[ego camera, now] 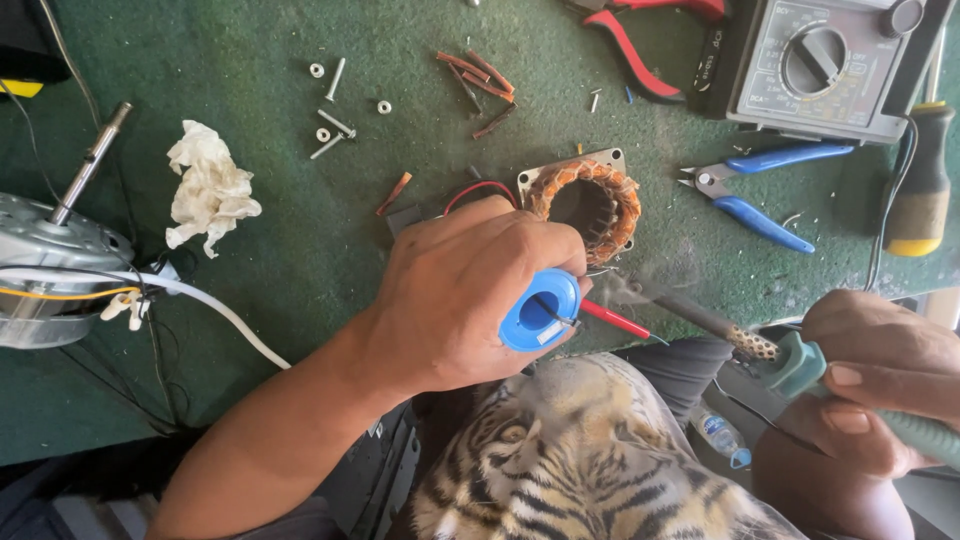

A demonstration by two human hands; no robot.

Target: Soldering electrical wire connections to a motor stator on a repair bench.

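My left hand (pixel 470 290) is closed around a blue spool of solder wire (pixel 540 310), held just in front of a motor stator with copper windings (pixel 590 200) on the green mat. A red wire (pixel 615 320) sticks out from under that hand toward the right. My right hand (pixel 880 375) grips a soldering iron with a teal handle (pixel 800 365); its dark tip (pixel 640 292) points left toward the stator's near edge, and a thin wisp of smoke rises there.
Blue-handled cutters (pixel 760 190), red-handled pliers (pixel 640 45), a grey multimeter (pixel 815 65) and a screwdriver (pixel 920 190) lie at the right. Screws and washers (pixel 335 105), brown sleeves (pixel 480 80), a crumpled tissue (pixel 205 190) and a motor housing with shaft (pixel 50 260) sit left.
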